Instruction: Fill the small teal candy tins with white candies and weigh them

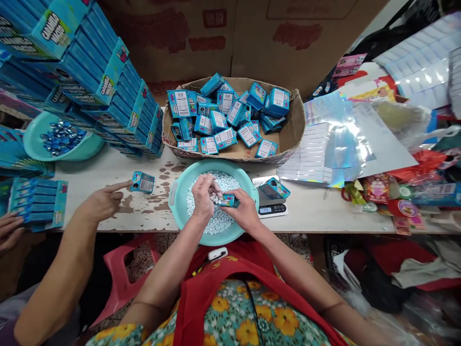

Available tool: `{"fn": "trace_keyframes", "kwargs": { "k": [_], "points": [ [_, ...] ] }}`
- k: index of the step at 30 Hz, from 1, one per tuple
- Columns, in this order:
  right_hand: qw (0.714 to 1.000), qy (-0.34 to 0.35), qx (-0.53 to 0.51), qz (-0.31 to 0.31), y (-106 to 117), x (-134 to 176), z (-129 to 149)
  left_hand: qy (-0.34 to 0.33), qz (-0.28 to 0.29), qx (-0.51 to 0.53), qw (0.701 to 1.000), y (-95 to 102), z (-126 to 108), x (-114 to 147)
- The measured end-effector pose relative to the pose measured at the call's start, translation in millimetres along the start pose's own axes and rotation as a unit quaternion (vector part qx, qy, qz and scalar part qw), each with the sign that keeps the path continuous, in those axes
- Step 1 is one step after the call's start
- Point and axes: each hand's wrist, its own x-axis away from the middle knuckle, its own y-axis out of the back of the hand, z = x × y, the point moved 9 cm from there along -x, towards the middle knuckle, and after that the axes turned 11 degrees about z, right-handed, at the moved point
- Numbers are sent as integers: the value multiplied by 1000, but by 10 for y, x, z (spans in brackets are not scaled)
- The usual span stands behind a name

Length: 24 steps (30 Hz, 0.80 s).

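The box (226, 200) is pinched in my right hand (244, 209), just beside my left hand (203, 196), which cups white pellets (215, 197).

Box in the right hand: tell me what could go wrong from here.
Pellets cupped in the left hand could miss the box and drop into the bowl below. With the scale right beside the bowl, the right hand might also bump the second box resting on it.
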Motion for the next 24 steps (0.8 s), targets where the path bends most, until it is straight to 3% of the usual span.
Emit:
{"fn": "trace_keyframes", "kwargs": {
  "k": [8, 10, 12, 14, 17, 19, 21, 24],
  "points": [
    [1000, -10, -20, -12, 76, 5, -51, -20, 29, 13, 999, -72, -64, -21],
    [999, -5, -45, -14, 145, 36, -44, -36, -5, -14, 999, 128, -125, -86],
    [997, 9, -74, -21, 246, 89, -6, -51, -57, -126, 989, 438, -161, -170],
    [995, 18, -95, -38, 362, 146, 24, -44, -67, -329, 941, 657, -118, -257],
    [992, 12, -100, -78, 485, 178, -21, 21, -3, -618, 786, 713, 244, -273],
    [991, 0, -95, -92, 476, 140, -104, 79, 18, -711, 698, 686, 535, -139],
    [992, -5, -88, -91, 409, 74, -184, 121, 42, -751, 648, 584, 773, 44],
    [993, 1, -78, -89, 307, -5, -252, 128, 120, -764, 621, 369, 1024, 244]
  ]
}}
